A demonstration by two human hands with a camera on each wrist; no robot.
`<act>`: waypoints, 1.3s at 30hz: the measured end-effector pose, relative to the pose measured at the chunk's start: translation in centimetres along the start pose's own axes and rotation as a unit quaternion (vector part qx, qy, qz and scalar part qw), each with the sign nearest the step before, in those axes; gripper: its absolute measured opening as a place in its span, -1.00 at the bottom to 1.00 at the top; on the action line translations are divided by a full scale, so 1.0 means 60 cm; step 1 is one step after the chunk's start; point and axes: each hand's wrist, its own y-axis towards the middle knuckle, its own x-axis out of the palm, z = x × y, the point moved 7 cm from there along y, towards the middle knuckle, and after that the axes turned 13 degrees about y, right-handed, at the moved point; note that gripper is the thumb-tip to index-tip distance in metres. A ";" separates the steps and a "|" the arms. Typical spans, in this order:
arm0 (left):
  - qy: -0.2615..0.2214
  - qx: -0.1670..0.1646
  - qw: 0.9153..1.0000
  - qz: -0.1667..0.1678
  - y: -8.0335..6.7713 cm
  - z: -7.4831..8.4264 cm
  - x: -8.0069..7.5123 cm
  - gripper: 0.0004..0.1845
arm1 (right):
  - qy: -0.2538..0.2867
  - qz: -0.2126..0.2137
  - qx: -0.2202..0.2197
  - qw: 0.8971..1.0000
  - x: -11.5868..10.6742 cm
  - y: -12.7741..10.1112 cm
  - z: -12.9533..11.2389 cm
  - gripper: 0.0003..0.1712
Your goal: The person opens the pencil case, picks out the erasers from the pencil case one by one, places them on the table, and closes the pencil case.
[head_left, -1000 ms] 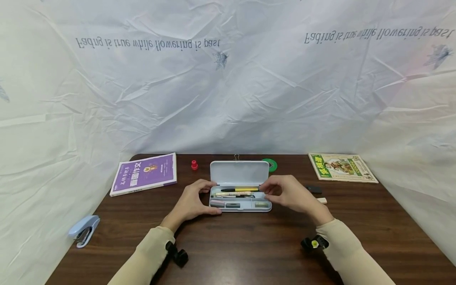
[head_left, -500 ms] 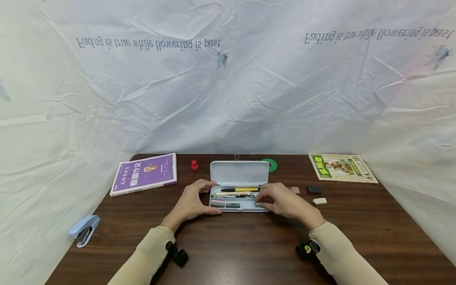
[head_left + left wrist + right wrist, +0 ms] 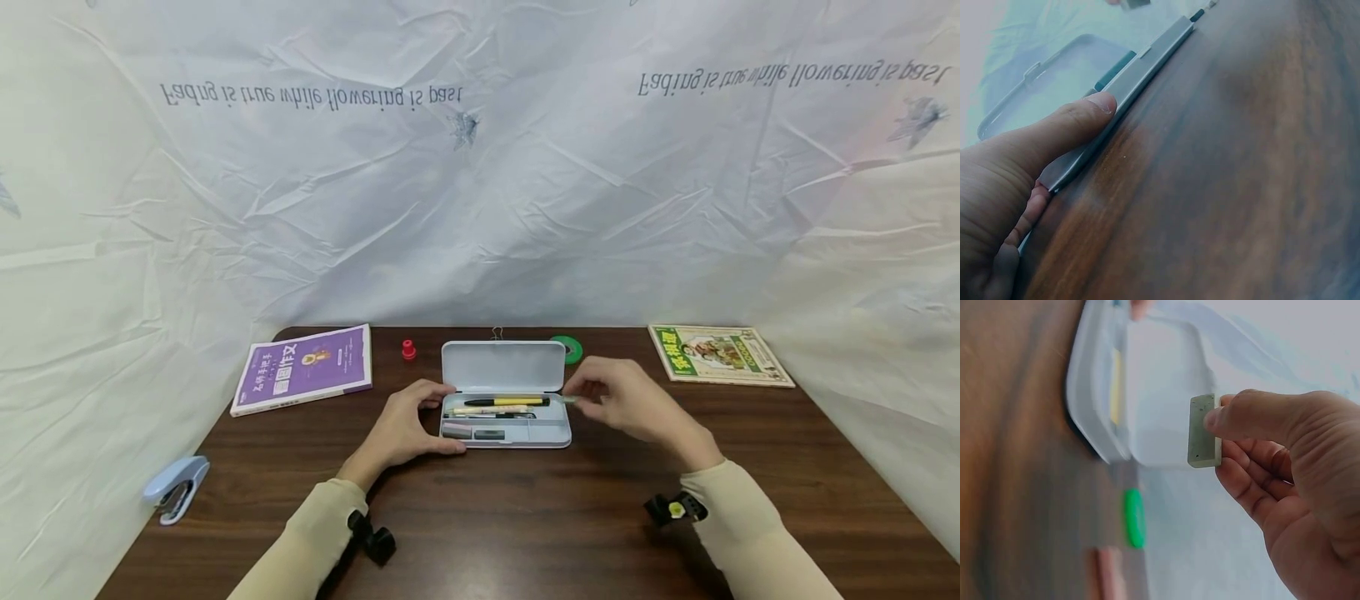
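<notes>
An open pale grey pencil case (image 3: 502, 365) stands on the dark wooden table, its lid tipped back. My left hand (image 3: 401, 425) grips its left end, thumb (image 3: 1094, 109) on the front rim and fingers round the back. Between thumb and fingers, my right hand (image 3: 630, 400) pinches a pale green eraser (image 3: 1200, 437), raised by the case's right end. Inside the case lie a yellow and black pen (image 3: 513, 401), a cream pen (image 3: 487, 409) and a dark one. A pinkish block (image 3: 457, 431) and a dark block (image 3: 490, 434) occupy the front compartment; its small right section is bare.
Behind the case are a green tape roll (image 3: 572, 350), a binder clip (image 3: 497, 333) and a small red object (image 3: 408, 349). A purple book (image 3: 311, 367) and blue stapler (image 3: 178, 490) lie left, another book (image 3: 720, 356) right. A pink block (image 3: 1109, 575) shows in the right wrist view.
My right hand reached into the case's right front section, took the green eraser from it, and lifted it up and to the right. My left hand has stayed on the case.
</notes>
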 end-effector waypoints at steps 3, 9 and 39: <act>-0.001 -0.002 1.000 -0.002 -0.001 0.000 0.000 -0.02 | -0.014 0.026 0.017 0.999 -0.034 -0.014 0.006 -0.66; -0.001 0.000 1.000 -0.004 -0.001 0.002 0.001 -0.02 | -0.043 0.046 0.050 0.997 -0.077 -0.047 0.022 -0.66; 0.002 -0.005 1.000 -0.009 0.001 0.003 0.000 -0.02 | 0.005 -0.046 0.139 0.989 -0.032 -0.079 0.095 -0.77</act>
